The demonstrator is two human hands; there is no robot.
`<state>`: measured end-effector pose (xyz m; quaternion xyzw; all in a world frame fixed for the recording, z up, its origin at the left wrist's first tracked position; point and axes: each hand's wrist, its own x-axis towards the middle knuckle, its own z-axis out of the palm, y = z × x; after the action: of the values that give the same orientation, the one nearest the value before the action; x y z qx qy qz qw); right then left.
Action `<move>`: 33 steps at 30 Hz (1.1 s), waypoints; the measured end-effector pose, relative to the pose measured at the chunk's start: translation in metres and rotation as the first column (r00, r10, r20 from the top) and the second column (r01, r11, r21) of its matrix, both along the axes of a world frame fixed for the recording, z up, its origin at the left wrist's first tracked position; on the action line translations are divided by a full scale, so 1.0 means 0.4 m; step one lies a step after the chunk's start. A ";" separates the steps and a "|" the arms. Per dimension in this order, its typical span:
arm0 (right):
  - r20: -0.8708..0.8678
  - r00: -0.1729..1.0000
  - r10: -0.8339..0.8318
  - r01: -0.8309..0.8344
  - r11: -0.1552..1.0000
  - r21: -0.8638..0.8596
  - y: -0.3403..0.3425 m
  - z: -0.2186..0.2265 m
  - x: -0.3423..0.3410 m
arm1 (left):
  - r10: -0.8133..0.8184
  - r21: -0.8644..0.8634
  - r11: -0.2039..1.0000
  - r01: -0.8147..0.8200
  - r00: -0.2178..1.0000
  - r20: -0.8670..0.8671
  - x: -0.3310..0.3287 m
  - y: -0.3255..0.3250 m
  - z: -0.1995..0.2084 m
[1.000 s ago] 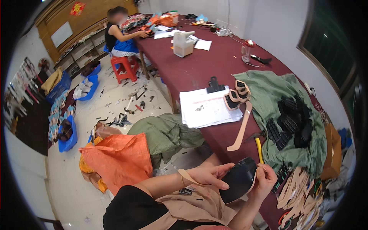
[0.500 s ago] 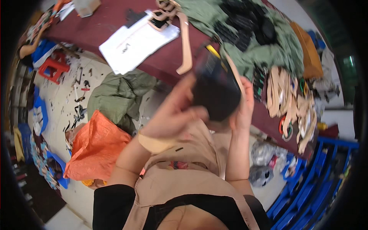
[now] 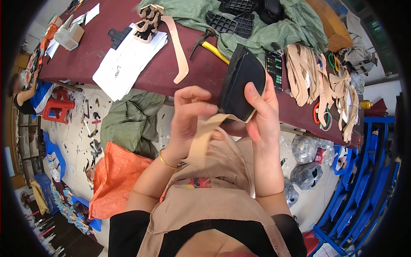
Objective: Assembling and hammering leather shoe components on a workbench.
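Observation:
My right hand (image 3: 263,107) grips a black, sole-shaped block (image 3: 242,83) with a flat face, thumb on that face and fingers behind its right edge. A beige strip (image 3: 201,143) runs along the block's edge, and its loose end hangs from the lower corner. Beside that corner is my left hand (image 3: 190,113), slightly blurred, its fingers bent and apart. The strip's loose end passes in front of its palm and hides part of the hand; no firm hold on it shows.
On the dark red table lie a yellow-handled hammer (image 3: 214,51), white papers (image 3: 124,64), bundled beige strips (image 3: 302,77), scissors (image 3: 327,118) and black grid-patterned soles (image 3: 231,23) on green sacking (image 3: 287,32). An orange sack (image 3: 113,180) stands lower left. Blue racks (image 3: 351,192) stand right; another person sits far left.
The block has tilted and turned, showing its flat face more clearly. My left hand has moved left, off the block. The strip's loose end now hangs in front of it, and the view has shifted.

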<state>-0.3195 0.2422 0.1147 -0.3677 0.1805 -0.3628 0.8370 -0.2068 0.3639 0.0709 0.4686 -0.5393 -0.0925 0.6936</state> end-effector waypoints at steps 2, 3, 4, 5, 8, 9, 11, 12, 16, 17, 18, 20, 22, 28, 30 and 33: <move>-0.030 0.999 0.043 -0.042 0.998 0.050 -0.001 -0.018 0.009 | -0.056 -0.128 0.991 0.040 0.990 -0.131 0.003 0.010 0.011; -0.027 0.998 0.059 -0.056 0.995 0.085 0.004 -0.026 0.018 | -0.042 -0.116 0.993 0.027 0.990 -0.132 0.008 0.017 0.030; -0.025 0.998 0.063 -0.059 0.991 0.116 0.005 -0.036 0.022 | -0.020 -0.103 0.995 -0.004 0.971 -0.239 0.015 0.018 0.046; -0.029 0.998 0.063 -0.059 0.990 0.125 0.006 -0.043 0.023 | 0.003 -0.086 0.996 -0.034 0.939 -0.344 0.019 0.018 0.061; -0.024 0.991 0.130 -0.124 0.976 0.181 0.014 -0.060 0.027 | 0.115 0.078 0.993 -0.086 0.802 -0.586 0.020 0.029 0.104; -0.018 0.989 0.149 -0.142 0.968 0.209 0.015 -0.065 0.029 | 0.124 0.088 0.992 -0.089 0.800 -0.587 0.025 0.027 0.108; -0.011 0.986 0.166 -0.158 0.956 0.249 0.019 -0.071 0.024 | 0.142 0.137 0.988 -0.076 0.804 -0.578 0.040 0.015 0.110; -0.014 0.981 0.193 -0.185 0.955 0.232 0.026 -0.064 0.024 | 0.147 0.143 0.987 -0.077 0.799 -0.583 0.045 0.010 0.119; -0.019 0.971 0.239 -0.229 0.948 0.223 0.047 -0.068 0.021 | 0.158 0.184 0.980 -0.082 0.879 -0.451 0.070 -0.008 0.121; -0.015 0.972 0.233 -0.224 0.948 0.224 0.047 -0.066 0.018 | 0.184 0.204 0.973 -0.106 0.889 -0.418 0.070 -0.019 0.124; -0.020 0.968 0.250 -0.240 0.945 0.222 0.050 -0.066 0.013 | 0.214 0.224 0.965 -0.134 0.898 -0.384 0.070 -0.024 0.125; -0.020 0.964 0.267 -0.256 0.942 0.218 0.050 -0.063 0.012 | 0.266 0.246 0.948 -0.202 0.926 -0.267 0.079 -0.035 0.126; -0.032 0.964 0.264 -0.254 0.948 0.191 0.056 -0.062 0.012 | 0.314 0.261 0.927 -0.269 0.938 -0.147 0.081 -0.037 0.122; -0.029 0.948 0.318 -0.308 0.933 0.188 0.070 -0.069 0.012 | 0.317 0.331 0.908 -0.256 0.937 -0.147 0.087 -0.026 0.101; -0.030 0.939 0.342 -0.331 0.925 0.183 0.073 -0.065 0.010 | 0.319 0.380 0.889 -0.255 0.941 -0.115 0.085 -0.021 0.106; -0.033 0.933 0.359 -0.349 0.922 0.169 0.076 -0.070 0.011 | 0.312 0.405 0.887 -0.222 0.934 -0.171 0.086 -0.015 0.103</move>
<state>-0.3152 0.2727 0.0865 -0.3372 0.1658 -0.1781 0.9094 -0.1725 0.3581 0.1120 0.6497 -0.3563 -0.1519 0.6541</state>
